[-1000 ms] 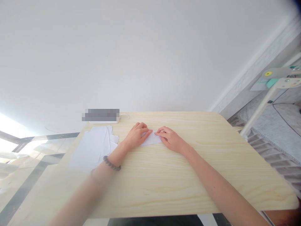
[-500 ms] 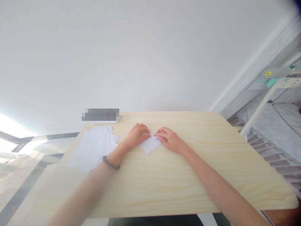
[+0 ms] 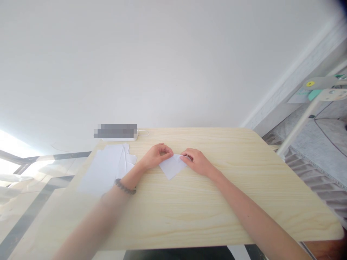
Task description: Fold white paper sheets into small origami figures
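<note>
A small white piece of folded paper (image 3: 171, 167) lies between my hands near the middle of the table, one pointed corner toward me. My left hand (image 3: 158, 156) pinches its far left edge between thumb and fingers. At the far right edge, my right hand (image 3: 195, 160) grips the paper with thumb and curled fingers. Both sets of fingertips partly cover the far edge. Around my left wrist is a dark beaded bracelet (image 3: 125, 186).
White paper sheets (image 3: 104, 166) lie overlapping on the left of the wooden table (image 3: 173, 213). A blurred-out object with a white base (image 3: 116, 133) stands at the back left, a thin cord beside it. The wall (image 3: 173, 65) rises behind; a metal frame (image 3: 300, 122) stands at right.
The small flap at the paper's far edge no longer shows, and the facing side now looks plain. My right fingers have shifted slightly to the right and curled more; my left hand has barely moved.
</note>
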`<state>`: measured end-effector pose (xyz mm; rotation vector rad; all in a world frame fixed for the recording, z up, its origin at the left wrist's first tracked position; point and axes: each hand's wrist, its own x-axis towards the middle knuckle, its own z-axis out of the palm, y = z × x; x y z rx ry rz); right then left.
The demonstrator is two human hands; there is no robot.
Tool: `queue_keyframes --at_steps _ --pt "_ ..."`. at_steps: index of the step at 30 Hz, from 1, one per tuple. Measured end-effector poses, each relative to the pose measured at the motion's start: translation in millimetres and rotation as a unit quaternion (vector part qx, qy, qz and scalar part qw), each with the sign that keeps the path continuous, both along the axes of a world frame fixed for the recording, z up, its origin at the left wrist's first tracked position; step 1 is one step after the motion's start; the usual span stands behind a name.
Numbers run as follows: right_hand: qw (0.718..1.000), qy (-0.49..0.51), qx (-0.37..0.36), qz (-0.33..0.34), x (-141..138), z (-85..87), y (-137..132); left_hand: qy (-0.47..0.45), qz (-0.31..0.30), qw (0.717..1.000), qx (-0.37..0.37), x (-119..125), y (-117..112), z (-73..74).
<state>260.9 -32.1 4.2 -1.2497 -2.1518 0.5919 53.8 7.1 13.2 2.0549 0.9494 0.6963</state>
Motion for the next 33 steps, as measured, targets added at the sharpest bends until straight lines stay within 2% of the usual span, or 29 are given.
queue_keyframes --at_steps 6,11,17,26,29,33 --pt "0.999 0.016 -0.022 0.017 3 1.4 0 0.011 -0.024 1.0 -0.003 2 0 0.5" --pt "0.998 0.017 -0.06 0.025 3 3.6 0 0.003 -0.006 1.0 -0.004 6 -4 0.2" --pt "1.0 0.007 -0.018 0.002 -6 2.4 -1 0.022 -0.035 0.999 -0.005 10 -7 -0.4" --pt "1.0 0.015 0.001 -0.003 -8 -0.4 -2 0.03 -0.032 0.999 0.004 13 -8 -1.8" --pt "0.999 0.03 -0.009 -0.007 -9 -1.8 -2 0.016 -0.018 1.0 -0.002 14 -9 -2.7" --pt "0.998 0.059 -0.031 -0.02 -9 -3.3 0 -0.002 0.018 0.999 -0.05 17 -13 -0.6"
